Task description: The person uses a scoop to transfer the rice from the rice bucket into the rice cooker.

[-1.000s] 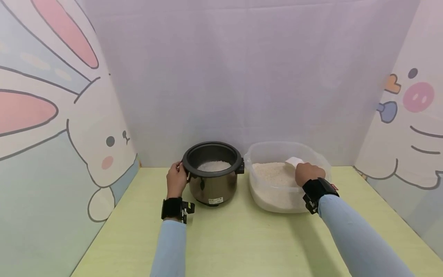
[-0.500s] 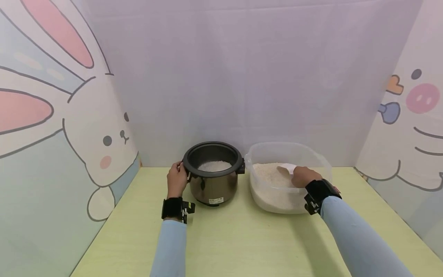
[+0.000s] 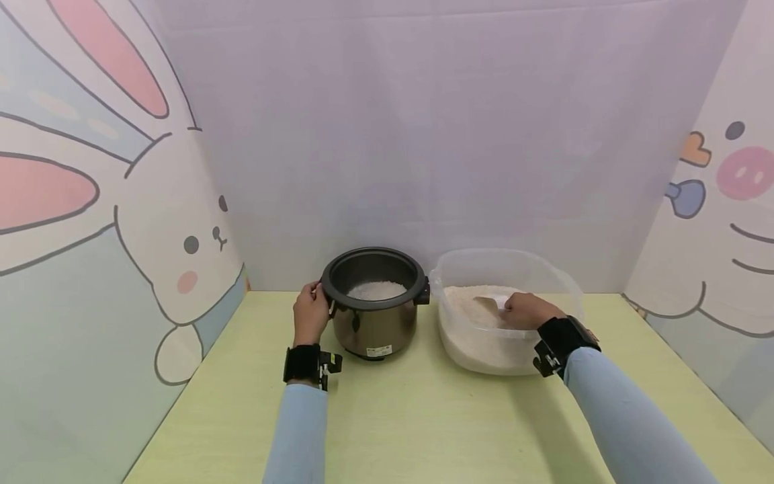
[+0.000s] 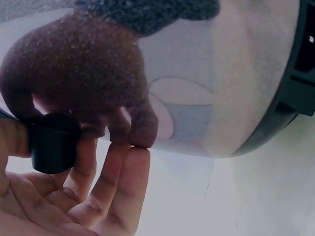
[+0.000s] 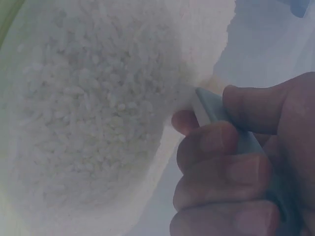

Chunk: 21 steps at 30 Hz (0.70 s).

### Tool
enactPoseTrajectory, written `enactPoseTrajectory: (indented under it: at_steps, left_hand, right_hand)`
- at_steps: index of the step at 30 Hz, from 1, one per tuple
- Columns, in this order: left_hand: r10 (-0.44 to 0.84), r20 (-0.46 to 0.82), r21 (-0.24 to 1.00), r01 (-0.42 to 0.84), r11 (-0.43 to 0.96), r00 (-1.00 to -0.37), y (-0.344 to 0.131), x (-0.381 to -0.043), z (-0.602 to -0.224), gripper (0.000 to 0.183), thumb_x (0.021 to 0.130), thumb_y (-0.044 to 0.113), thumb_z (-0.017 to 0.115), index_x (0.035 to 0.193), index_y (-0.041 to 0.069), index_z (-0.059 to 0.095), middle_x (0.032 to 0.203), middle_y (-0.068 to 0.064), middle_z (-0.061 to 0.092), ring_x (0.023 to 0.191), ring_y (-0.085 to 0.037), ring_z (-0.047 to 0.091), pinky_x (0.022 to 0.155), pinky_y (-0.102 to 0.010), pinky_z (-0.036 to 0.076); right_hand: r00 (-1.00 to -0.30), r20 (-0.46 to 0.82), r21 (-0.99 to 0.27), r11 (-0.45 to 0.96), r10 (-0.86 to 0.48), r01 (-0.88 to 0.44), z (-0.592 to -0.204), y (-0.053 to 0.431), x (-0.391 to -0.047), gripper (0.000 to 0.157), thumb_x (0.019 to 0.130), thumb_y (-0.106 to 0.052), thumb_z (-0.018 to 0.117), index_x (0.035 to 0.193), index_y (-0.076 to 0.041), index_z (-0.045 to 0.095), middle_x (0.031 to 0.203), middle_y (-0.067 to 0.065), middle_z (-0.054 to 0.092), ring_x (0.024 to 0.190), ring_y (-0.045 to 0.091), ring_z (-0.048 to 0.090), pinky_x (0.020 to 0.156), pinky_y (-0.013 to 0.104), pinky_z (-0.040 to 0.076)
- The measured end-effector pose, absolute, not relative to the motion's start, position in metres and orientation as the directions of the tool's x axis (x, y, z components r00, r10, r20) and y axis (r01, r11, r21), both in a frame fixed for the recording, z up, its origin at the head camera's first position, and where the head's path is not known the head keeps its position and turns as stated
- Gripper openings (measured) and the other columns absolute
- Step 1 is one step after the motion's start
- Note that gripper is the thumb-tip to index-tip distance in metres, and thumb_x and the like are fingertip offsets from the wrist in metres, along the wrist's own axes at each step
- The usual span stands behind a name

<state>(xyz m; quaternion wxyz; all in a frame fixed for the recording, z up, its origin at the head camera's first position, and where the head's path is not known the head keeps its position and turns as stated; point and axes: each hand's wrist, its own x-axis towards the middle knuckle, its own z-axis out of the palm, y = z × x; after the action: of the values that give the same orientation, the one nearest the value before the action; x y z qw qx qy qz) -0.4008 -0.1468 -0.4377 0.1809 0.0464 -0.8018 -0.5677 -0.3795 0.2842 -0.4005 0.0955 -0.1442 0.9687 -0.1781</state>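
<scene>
A dark, shiny rice cooker [image 3: 375,329] stands without a lid, white rice [image 3: 377,290] in the bottom of its pot. My left hand [image 3: 310,314] holds the cooker's left side; in the left wrist view thumb and fingers curl around its black side handle [image 4: 54,147]. To the right, a clear plastic tub [image 3: 484,261] contains a lot of loose rice [image 3: 465,302]. Inside the tub, my right hand [image 3: 531,312] grips the handle of a whitish scoop [image 5: 246,142]. The scoop's front end lies down in the rice, partly hidden.
Both vessels stand side by side on a pale yellow-green table [image 3: 417,430]. Behind them hangs a plain light curtain [image 3: 387,134]. Cartoon-printed panels flank the table, with a rabbit [image 3: 163,255] on the left.
My right hand has moved slightly down in the tub, and the scoop has gone left and lower into the rice. My left hand stays on the rice cooker.
</scene>
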Motion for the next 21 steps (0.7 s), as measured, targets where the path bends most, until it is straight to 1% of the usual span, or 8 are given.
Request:
enactPoseTrajectory:
  at_steps: [6,8,10,12,14,16,18,21]
  left_hand:
    - [-0.282,0.248,0.921,0.136,0.364,-0.927,-0.147,-0.399,-0.4366,0.045,0.112,0.027,0.042,0.141,-0.004,0.055,0.104,-0.02,0.064,0.081,-0.026,0.059,0.062,-0.028,0.046]
    - [-0.277,0.25,0.919,0.136,0.371,-0.928,-0.1467,-0.3982,-0.437,0.045,0.112,0.027,0.042,0.141,-0.004,0.055,0.107,-0.021,0.065,0.083,-0.027,0.06,0.062,-0.029,0.047]
    - [-0.278,0.254,0.915,0.137,0.381,-0.926,-0.148,-0.3975,-0.4373,0.045,0.112,0.027,0.041,0.141,-0.005,0.055,0.11,-0.023,0.065,0.087,-0.03,0.061,0.065,-0.03,0.048]
    - [-0.283,0.255,0.913,0.134,0.385,-0.925,-0.1506,-0.3969,-0.4369,0.045,0.112,0.026,0.041,0.141,-0.005,0.054,0.113,-0.024,0.065,0.092,-0.032,0.062,0.069,-0.034,0.049]
    - [-0.289,0.254,0.913,0.13,0.387,-0.923,-0.1525,-0.3965,-0.4364,0.045,0.112,0.026,0.04,0.142,-0.005,0.054,0.118,-0.025,0.064,0.097,-0.035,0.062,0.074,-0.039,0.051]
    - [-0.286,0.25,0.915,0.129,0.381,-0.925,-0.1529,-0.3961,-0.4355,0.045,0.112,0.026,0.04,0.143,-0.005,0.053,0.122,-0.027,0.064,0.102,-0.037,0.062,0.079,-0.044,0.053]
    - [-0.277,0.249,0.917,0.133,0.377,-0.928,-0.151,-0.3955,-0.4348,0.045,0.112,0.025,0.039,0.143,-0.005,0.052,0.124,-0.027,0.063,0.104,-0.037,0.062,0.08,-0.046,0.054]
    - [-0.268,0.254,0.915,0.142,0.377,-0.929,-0.1473,-0.3946,-0.4344,0.045,0.112,0.025,0.04,0.142,-0.006,0.053,0.125,-0.028,0.063,0.105,-0.038,0.063,0.082,-0.048,0.055]
  right_hand:
    - [-0.924,-0.102,-0.401,0.865,-0.368,-0.301,-0.3989,0.2826,-0.377,0.046,0.106,-0.017,0.047,0.063,-0.021,0.035,0.059,-0.005,0.028,0.056,0.012,0.026,0.061,0.032,0.027]
    - [-0.918,-0.1,-0.404,0.859,-0.383,-0.314,-0.3991,0.2832,-0.3756,0.044,0.107,-0.018,0.048,0.063,-0.02,0.038,0.059,-0.005,0.028,0.056,0.012,0.027,0.06,0.031,0.027]
    - [-0.909,-0.1,-0.411,0.849,-0.405,-0.333,-0.3982,0.2823,-0.3755,0.041,0.107,-0.018,0.049,0.066,-0.017,0.048,0.06,-0.005,0.03,0.056,0.012,0.028,0.061,0.032,0.028]
    - [-0.899,-0.101,-0.414,0.84,-0.426,-0.351,-0.396,0.2801,-0.3768,0.036,0.107,-0.018,0.05,0.073,-0.012,0.061,0.062,-0.005,0.032,0.057,0.012,0.03,0.062,0.032,0.031]
    - [-0.892,-0.108,-0.419,0.833,-0.44,-0.36,-0.3937,0.2791,-0.379,0.032,0.107,-0.018,0.05,0.086,-0.006,0.071,0.063,-0.005,0.037,0.058,0.012,0.032,0.064,0.032,0.033]
    - [-0.89,-0.115,-0.423,0.833,-0.441,-0.357,-0.3921,0.2796,-0.3802,0.03,0.107,-0.019,0.05,0.094,-0.004,0.074,0.065,-0.004,0.038,0.058,0.012,0.033,0.065,0.033,0.034]
    - [-0.893,-0.125,-0.427,0.836,-0.433,-0.346,-0.3921,0.2819,-0.3799,0.03,0.107,-0.02,0.051,0.098,-0.004,0.075,0.067,-0.004,0.043,0.059,0.013,0.035,0.067,0.033,0.035]
    - [-0.892,-0.137,-0.439,0.834,-0.431,-0.335,-0.3929,0.2855,-0.3765,0.03,0.107,-0.022,0.053,0.104,-0.003,0.075,0.078,-0.001,0.058,0.065,0.014,0.042,0.069,0.034,0.037]
